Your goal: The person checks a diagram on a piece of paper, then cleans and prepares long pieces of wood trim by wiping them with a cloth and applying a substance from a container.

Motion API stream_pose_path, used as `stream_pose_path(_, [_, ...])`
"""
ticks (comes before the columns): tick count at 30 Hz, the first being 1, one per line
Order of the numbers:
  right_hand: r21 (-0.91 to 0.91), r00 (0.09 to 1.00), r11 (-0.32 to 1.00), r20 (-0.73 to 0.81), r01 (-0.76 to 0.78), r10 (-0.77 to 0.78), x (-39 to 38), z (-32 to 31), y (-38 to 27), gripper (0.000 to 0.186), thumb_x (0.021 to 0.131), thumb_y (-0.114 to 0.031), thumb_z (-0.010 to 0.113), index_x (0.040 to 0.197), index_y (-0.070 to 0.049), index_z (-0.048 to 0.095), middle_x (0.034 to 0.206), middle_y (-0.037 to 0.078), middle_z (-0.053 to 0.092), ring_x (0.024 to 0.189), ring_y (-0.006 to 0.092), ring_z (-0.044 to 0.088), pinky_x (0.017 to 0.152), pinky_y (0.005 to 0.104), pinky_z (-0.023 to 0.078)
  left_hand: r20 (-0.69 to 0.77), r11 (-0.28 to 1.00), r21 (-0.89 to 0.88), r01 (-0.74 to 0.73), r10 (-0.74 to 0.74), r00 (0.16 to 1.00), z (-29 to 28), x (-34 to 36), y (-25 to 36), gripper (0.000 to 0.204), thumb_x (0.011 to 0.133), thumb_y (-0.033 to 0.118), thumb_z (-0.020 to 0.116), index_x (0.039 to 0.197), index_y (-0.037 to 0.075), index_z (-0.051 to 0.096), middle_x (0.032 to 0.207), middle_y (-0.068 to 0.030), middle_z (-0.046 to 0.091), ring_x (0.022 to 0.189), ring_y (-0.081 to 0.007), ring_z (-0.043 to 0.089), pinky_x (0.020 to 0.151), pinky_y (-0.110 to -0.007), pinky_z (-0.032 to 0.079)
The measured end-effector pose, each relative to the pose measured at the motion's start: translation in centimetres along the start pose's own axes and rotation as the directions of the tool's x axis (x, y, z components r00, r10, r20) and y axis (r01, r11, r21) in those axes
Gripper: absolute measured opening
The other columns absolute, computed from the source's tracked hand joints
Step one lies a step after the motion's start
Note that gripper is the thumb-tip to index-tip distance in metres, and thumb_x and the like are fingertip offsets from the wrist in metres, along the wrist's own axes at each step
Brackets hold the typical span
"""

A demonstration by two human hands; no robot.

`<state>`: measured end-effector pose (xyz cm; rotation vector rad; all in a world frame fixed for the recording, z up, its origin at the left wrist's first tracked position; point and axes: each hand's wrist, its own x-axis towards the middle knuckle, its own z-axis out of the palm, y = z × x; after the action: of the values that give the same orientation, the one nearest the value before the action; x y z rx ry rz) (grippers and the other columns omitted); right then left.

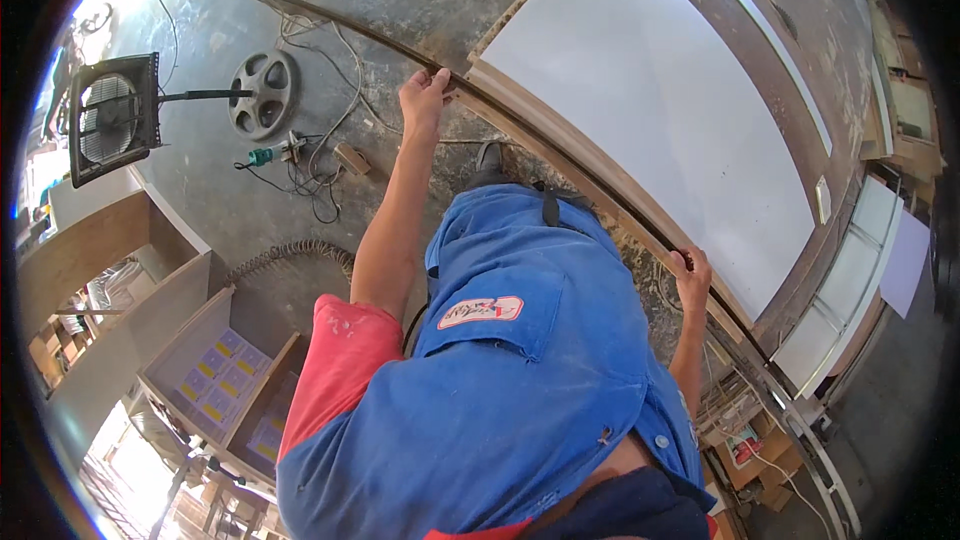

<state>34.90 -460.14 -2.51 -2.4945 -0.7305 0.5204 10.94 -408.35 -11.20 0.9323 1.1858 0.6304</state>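
Note:
A long, thin, dark strip [345, 24] runs from the upper left, past my body, toward the lower right. My left hand [424, 100] pinches it near the corner of the work table, thumb and fingers closed on it. Farther along, my right hand [692, 278] has its fingers curled round the same strip by the table's near edge. Behind the strip, a large white panel [660, 110] lies flat on the table. The left end of the strip reaches out past the table, over the floor.
At the left stand a fan [108, 120] and its round base [263, 95]. A green power tool [262, 156], a small wooden block [352, 159] and loose cables lie on the floor. A coiled hose [290, 252] is near a wooden cabinet [85, 250]. Framed panels [850, 285] stand at right.

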Motion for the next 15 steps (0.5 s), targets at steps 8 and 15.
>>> stream_pose_path(8, [-0.173, 0.992, 0.977, 0.009, 0.127, -0.127, -0.2, -0.9, 1.1, 0.02, 0.086, -0.015, 0.076, 0.095, 0.0, 0.065, 0.089, 0.011, 0.062, 0.077, 0.0231, 0.061, 0.071, 0.0354, 0.05, 0.114, 0.996, 0.041, 0.078, -0.083, 0.99, -0.6, -1.1, 0.1, 0.022, 0.092, 0.022, 0.074, 0.107, 0.006, 0.069, 0.094, 0.0015, 0.069, 0.087, -0.0114, 0.065, 0.083, -0.03, 0.05])
stream_pose_path(15, [-0.354, 0.949, 0.884, 0.036, 0.305, -0.313, -0.9, -0.8, 0.4, 0.024, 0.085, -0.015, 0.078, 0.098, -0.003, 0.061, 0.097, 0.012, 0.059, 0.089, 0.0336, 0.06, 0.072, 0.0435, 0.05, 0.081, 0.994, -0.061, 0.093, -0.088, 0.993, -0.2, -1.1, 1.1, 0.021, 0.087, 0.015, 0.078, 0.102, 0.004, 0.068, 0.089, -0.0015, 0.069, 0.082, -0.0118, 0.064, 0.077, -0.029, 0.048])
